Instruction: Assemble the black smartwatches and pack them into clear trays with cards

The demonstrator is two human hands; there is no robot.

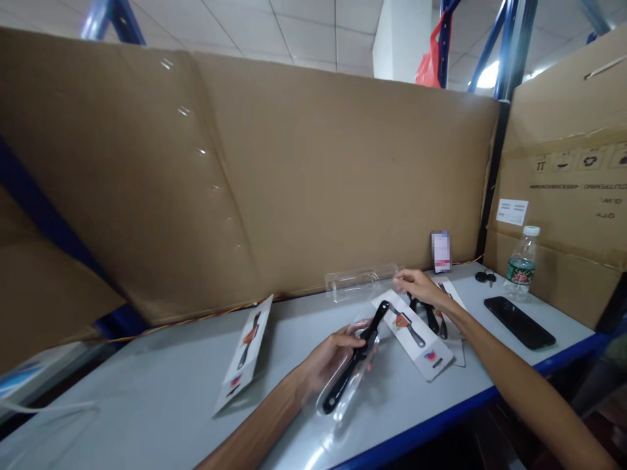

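My left hand (337,349) is closed around a clear plastic blister shell (319,399) with a long black tool (347,377) lying in it. The thumb presses on the tool's middle; its upper end, with a small hole, points away to the right. My right hand (418,286) reaches to the back of the table, fingers curled at the right end of another clear plastic cover (360,284). Beneath the right hand and forearm lie black-handled tools (431,318), partly hidden. A printed white backing card (409,329) lies between the hands, overlapping another card.
Another printed card (247,352) leans, slightly bent, on the left of the grey table (181,385). At the right are a black phone (519,321), keys (484,277) and a water bottle (521,264). A small lit screen (441,250) stands against the cardboard wall (343,176).
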